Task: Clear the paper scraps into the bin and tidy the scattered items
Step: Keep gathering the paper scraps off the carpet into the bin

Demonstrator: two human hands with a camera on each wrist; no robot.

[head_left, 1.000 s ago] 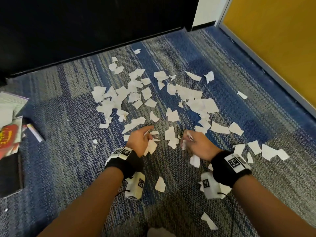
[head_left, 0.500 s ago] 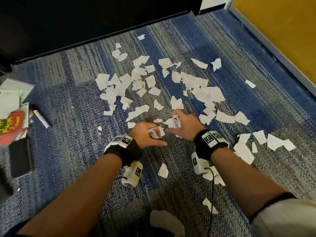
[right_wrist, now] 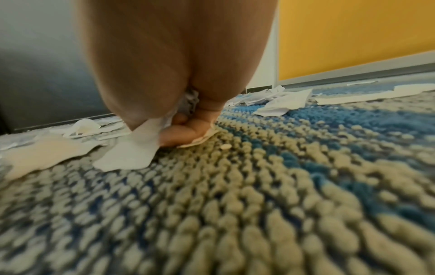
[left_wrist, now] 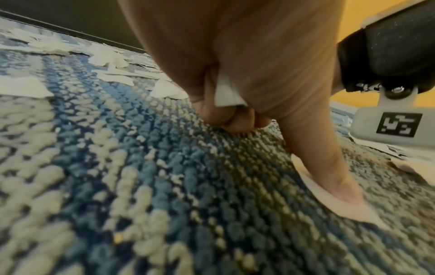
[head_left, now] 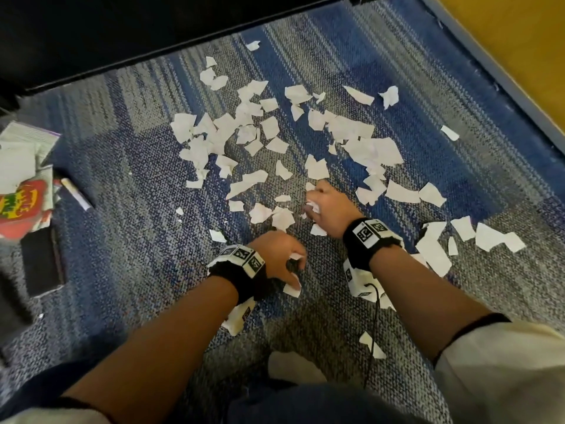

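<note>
Paper scraps (head_left: 308,142) lay strewn across the blue-grey carpet (head_left: 128,228), mostly far of both hands. Left hand (head_left: 279,255) had its grip curled round a white scrap, thumb pressing another near piece flat. Right hand (head_left: 328,209), just beyond it, clutched a crumpled wad. Packets (head_left: 21,179) sat far left.

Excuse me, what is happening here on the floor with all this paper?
A person is kneeling on a blue and grey carpet and gathering torn paper scraps by hand. The left hand holds a few scraps in its curled fingers, with one finger pressing another scrap against the carpet. The right hand grips a crumpled bunch of scraps. Most scraps lie scattered ahead of the hands. Packets and other items lie at the left. No bin is in view.
</note>
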